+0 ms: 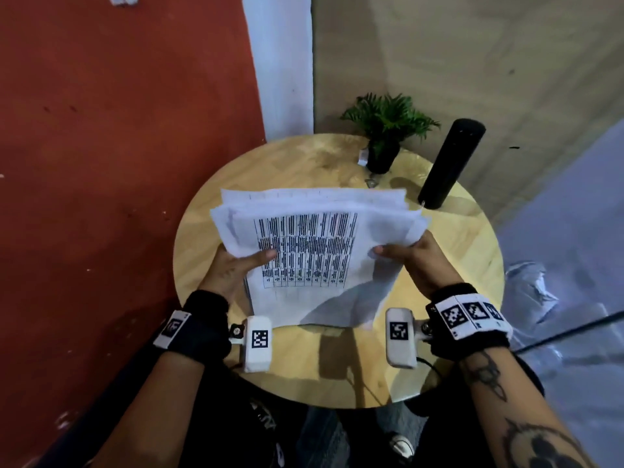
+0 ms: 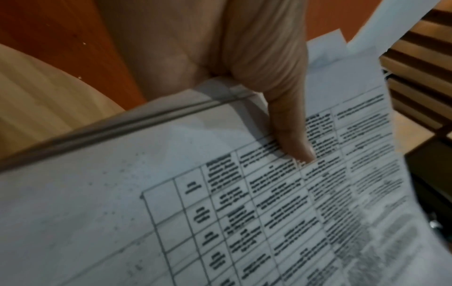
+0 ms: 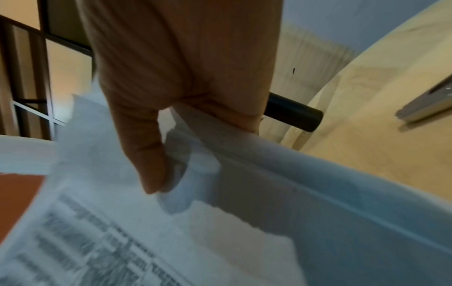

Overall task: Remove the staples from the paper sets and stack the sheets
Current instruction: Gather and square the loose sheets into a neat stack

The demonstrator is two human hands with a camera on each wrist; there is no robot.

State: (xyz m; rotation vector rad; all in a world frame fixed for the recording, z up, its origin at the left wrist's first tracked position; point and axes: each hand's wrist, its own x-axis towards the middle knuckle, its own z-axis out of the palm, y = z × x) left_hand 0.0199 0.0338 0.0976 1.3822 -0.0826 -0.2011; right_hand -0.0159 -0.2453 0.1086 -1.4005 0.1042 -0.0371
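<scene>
A thick stack of white sheets [image 1: 314,251] with a printed table on top is held over the round wooden table [image 1: 456,251]. My left hand [image 1: 236,268] grips the stack's left edge, thumb [image 2: 291,135] pressed on the top sheet [image 2: 195,212]. My right hand [image 1: 415,255] grips the right edge, thumb [image 3: 149,164] on top of the paper [image 3: 269,212] and fingers beneath. The far edges of the sheets fan out unevenly. No staple shows.
A small potted plant [image 1: 386,130] and a tall black cylinder [image 1: 450,163] stand at the table's far side; the black cylinder [image 3: 293,114] also shows behind my right hand. A small metal piece [image 1: 371,182] lies by the pot. A metal tool [image 3: 430,104] lies on the wood. Red wall at left.
</scene>
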